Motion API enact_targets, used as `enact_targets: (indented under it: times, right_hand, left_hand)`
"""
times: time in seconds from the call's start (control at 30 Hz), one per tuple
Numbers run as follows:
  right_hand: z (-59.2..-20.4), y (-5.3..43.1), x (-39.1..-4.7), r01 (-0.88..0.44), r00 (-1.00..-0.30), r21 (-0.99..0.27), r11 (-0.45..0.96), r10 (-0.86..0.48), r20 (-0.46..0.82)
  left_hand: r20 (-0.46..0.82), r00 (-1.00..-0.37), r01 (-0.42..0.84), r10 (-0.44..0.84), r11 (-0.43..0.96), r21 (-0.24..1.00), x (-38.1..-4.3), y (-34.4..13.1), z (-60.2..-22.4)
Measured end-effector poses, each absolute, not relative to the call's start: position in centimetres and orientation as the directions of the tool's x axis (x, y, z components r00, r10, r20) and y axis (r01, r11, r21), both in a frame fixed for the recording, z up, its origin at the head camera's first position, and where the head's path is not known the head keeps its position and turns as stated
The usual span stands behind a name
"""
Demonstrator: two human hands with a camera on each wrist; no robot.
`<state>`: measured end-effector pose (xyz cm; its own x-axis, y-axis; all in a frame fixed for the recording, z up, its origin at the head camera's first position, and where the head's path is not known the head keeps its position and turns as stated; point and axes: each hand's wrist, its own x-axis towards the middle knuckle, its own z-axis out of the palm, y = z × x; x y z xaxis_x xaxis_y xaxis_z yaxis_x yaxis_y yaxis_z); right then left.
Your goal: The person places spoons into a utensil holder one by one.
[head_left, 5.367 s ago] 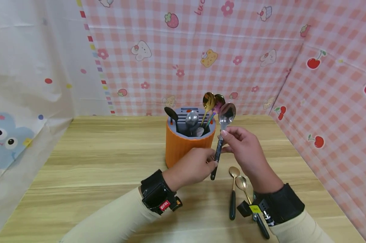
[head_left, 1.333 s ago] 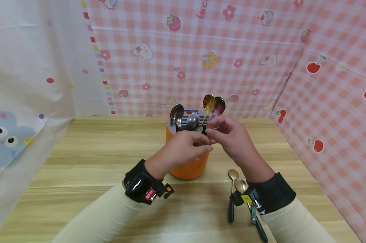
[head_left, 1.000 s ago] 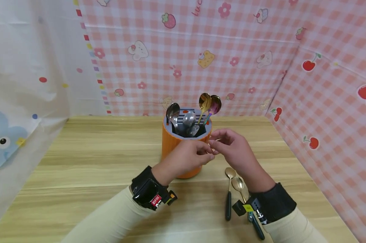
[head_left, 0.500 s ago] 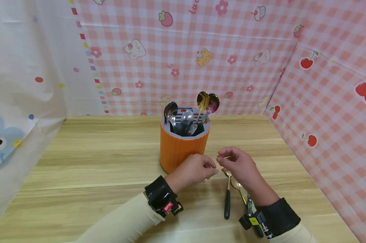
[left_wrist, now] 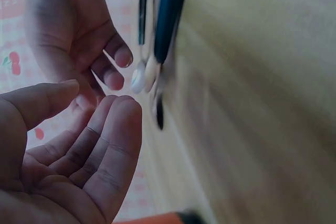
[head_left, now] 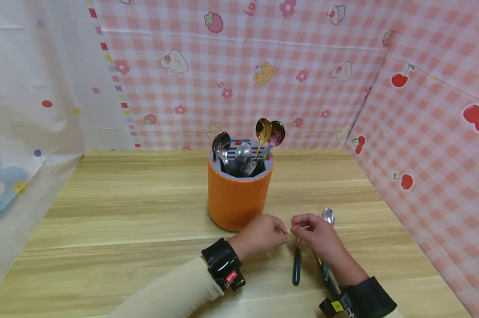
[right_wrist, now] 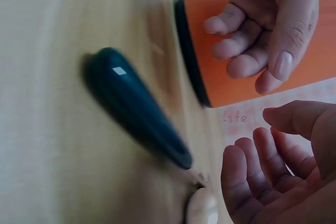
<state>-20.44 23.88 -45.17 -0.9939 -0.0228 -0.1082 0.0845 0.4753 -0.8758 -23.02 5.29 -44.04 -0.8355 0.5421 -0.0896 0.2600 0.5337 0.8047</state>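
Observation:
In the head view my left hand (head_left: 263,236) hovers just in front of the orange utensil holder (head_left: 237,198), fingers loosely bent and holding nothing. Facing it, my right hand (head_left: 316,234) is empty too, close over the loose spoons on the table. One spoon (head_left: 296,267) has a dark green handle; its gold bowl is mostly hidden by the right hand. A silver spoon bowl (head_left: 327,216) shows behind that hand, and more handles lie under the forearm. In the right wrist view a green spoon handle (right_wrist: 136,108) lies near my fingers.
Several spoons stand bowl-up in the holder, among them a gold spoon (head_left: 263,129), a purple rainbow spoon (head_left: 277,134) and a silver spoon (head_left: 222,143). Pink checked cloth (head_left: 223,66) hangs behind the wooden table (head_left: 124,207) and on its right.
The dark-handled silver spoon held earlier now stands in the holder's left side. Both hands have let go and come down from the holder, the right one over the loose spoons.

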Motion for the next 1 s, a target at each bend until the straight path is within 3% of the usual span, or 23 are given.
enact_targets:
  times: [0.5, 0.77, 1.0]
  right_hand:
    - [-47.4, 24.5, -19.6, 0.119, -0.992, -0.830, 0.546, 0.037, -0.118]
    - [-47.6, 24.5, -19.6, 0.108, -0.994, -0.794, 0.598, 0.047, -0.100]
    - [-47.9, 24.6, -19.8, 0.102, -0.995, -0.785, 0.611, 0.048, -0.093]
  left_hand:
    - [-0.060, -0.819, 0.321, 0.571, 0.541, 0.777, -21.4, 7.7, -47.0]
    - [0.014, -0.799, 0.440, 0.602, 0.568, 0.695, -21.3, 8.5, -47.4]
    - [-0.049, -0.791, 0.432, 0.610, 0.613, 0.662, -21.4, 8.9, -47.5]
